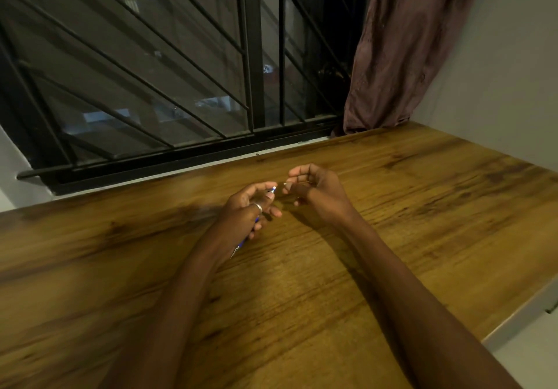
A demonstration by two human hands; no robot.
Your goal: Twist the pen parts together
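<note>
pen: a slim blue plastic pen (273, 190) with a silvery metal clip
pen pose: slanted, its light tip end up and away from the person, clip end low near the wrist
pen place: just above the wooden tabletop, mostly hidden by fingers
small piece: a tiny pale part (287, 184), just beside the pen's tip, too small to tell apart

Both forearms bare, reaching forward, converging toward middle. Left hand (247, 210) turned palm inward, fingers curled, thumb and forefinger pinched together at tip; ring on one finger. Right hand (314, 189) just beside it, fingers curled inward, thumb and forefinger pinched. Fingertips of two hands close, not touching.
</note>
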